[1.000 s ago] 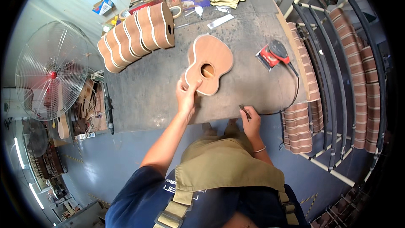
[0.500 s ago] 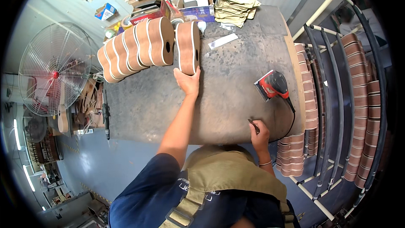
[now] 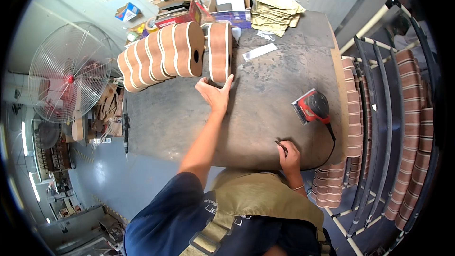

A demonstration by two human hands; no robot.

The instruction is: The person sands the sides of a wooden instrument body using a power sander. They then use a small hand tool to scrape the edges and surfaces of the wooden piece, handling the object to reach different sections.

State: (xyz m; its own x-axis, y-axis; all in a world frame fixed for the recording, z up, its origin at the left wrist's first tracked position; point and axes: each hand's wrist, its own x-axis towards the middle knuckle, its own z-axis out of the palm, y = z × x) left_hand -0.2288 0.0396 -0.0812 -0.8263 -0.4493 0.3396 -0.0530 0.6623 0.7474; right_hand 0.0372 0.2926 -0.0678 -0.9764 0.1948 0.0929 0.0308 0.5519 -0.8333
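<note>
A brown ukulele-like body (image 3: 220, 53) with pale edge binding stands on its side on the dark worktop (image 3: 256, 128). Just at its near end is my left hand (image 3: 215, 96), thumb and fingers spread apart; whether the thumb still touches the wood I cannot tell. To the left, several matching bodies (image 3: 161, 54) stand side by side in a row. My right hand (image 3: 289, 155) is closed around a small, thin, dark tool (image 3: 280, 146) near the front edge; its exact kind is unclear. Beyond that hand lies a red and black sander (image 3: 313, 106).
Racks of pale and dark bars (image 3: 386, 99) with stacked bodies (image 3: 405, 137) stand right of the table. Along the back are cartons (image 3: 232, 18), a pile of yellowish sheets (image 3: 276, 12) and a white strip (image 3: 259, 52). A large fan (image 3: 70, 73) stands left.
My left hand has loosened from the near end of the single body and its fingers have spread. My right hand still holds the dark tool. The whole view has shifted slightly.
</note>
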